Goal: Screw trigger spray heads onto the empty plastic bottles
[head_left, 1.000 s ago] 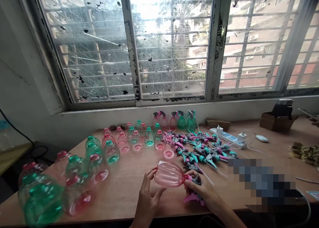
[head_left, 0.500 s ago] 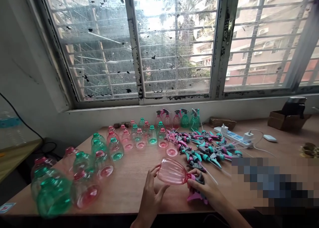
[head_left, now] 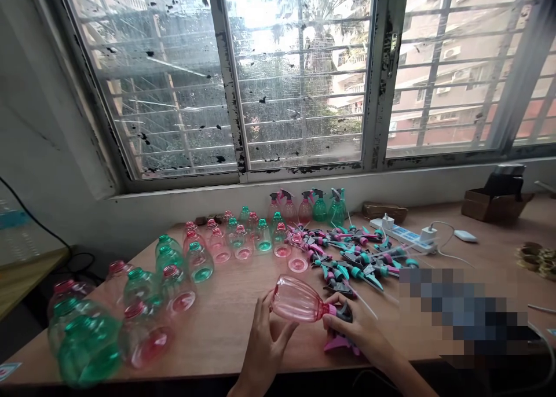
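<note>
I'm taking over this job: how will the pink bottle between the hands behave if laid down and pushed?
The pink bottle probably feels light for its size, since its see-through walls show no liquid inside. Its smooth, glossy surface may be slippery. Its rounded body could start rolling, though the spray head jutting at one end would likely stop it.

Bare left hand (head_left: 266, 342), bare right hand (head_left: 357, 326), slim fingers (head_left: 262, 311), unsleeved right forearm (head_left: 402, 369)

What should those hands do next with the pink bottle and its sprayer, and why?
Perhaps a small tightening twist: the right hand grips the pink-and-black plastic spray head, whose pink collar meets the neck of the ribbed, see-through pink plastic bottle, while the left hand touches its base. Whether it's tight, I cannot tell.
</note>
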Demonstrator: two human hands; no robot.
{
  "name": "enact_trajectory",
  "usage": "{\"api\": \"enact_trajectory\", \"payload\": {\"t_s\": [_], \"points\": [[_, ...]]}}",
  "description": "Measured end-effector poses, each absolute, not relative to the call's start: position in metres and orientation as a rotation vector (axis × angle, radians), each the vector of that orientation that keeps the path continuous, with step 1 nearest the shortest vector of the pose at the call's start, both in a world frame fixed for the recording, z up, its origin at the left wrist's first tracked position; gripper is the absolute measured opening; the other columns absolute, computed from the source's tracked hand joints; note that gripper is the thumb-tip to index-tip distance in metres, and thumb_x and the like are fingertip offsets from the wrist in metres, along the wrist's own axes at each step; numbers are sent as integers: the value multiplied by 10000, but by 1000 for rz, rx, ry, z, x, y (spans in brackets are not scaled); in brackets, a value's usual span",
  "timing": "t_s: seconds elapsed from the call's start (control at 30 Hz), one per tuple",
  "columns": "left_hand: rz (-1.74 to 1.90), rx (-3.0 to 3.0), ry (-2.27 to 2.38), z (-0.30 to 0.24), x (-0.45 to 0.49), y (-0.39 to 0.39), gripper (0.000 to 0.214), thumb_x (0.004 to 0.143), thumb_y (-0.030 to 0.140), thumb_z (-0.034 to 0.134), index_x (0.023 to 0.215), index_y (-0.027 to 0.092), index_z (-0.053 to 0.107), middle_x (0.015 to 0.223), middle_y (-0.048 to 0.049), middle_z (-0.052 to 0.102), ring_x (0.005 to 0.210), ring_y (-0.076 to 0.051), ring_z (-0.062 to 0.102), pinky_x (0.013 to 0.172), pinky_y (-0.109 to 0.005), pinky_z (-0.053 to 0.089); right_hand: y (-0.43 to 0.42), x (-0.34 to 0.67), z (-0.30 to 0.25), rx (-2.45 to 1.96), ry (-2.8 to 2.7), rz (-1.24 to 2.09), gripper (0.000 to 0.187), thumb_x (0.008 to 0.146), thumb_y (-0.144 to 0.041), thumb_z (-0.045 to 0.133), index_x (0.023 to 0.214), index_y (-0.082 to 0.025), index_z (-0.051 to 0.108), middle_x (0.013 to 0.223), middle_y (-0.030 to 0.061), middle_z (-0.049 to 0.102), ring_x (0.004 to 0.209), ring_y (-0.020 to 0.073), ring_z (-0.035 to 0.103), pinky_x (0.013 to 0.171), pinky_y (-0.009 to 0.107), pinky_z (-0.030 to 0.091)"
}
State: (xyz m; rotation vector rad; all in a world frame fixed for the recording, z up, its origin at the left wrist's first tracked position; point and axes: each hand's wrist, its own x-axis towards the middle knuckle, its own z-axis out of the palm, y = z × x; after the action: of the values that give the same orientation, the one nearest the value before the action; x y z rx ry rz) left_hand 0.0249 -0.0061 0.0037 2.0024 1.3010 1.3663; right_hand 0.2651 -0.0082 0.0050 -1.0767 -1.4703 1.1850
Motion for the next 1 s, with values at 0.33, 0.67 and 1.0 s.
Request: {"api": "enact_trajectory", "payload": {"t_s": [0.33,0.67,1.0], "points": [[1353,2057,1292,-4,22,0,599,890,305,663,1423,285,389,1444,-114,481,1382,-317,453,1156,-549,368,-7,262,3,-1020,-1401,1230,409,805,-548,746,969,-208,590,688,3,745,622,191,680,574,281,515],[1276,1941,1301,7,25,-8,556,925,426,610,1410,257,398,1437,-130,482,1362,-328,453,1148,-550,354,-9,262,6,-979,-1370,1260,360,808,-512,764,929,-204,624,680,-1,739,617,189,680,598,281,514],[1307,1934,1279,9,25,-7,552,921,408,621,1410,235,431,1430,-142,506,1352,-332,476,1143,-548,372,-10,262,8,-976,-1371,1245,363,813,-511,760,934,-199,620,705,9,738,629,186,678,602,284,509]]}}
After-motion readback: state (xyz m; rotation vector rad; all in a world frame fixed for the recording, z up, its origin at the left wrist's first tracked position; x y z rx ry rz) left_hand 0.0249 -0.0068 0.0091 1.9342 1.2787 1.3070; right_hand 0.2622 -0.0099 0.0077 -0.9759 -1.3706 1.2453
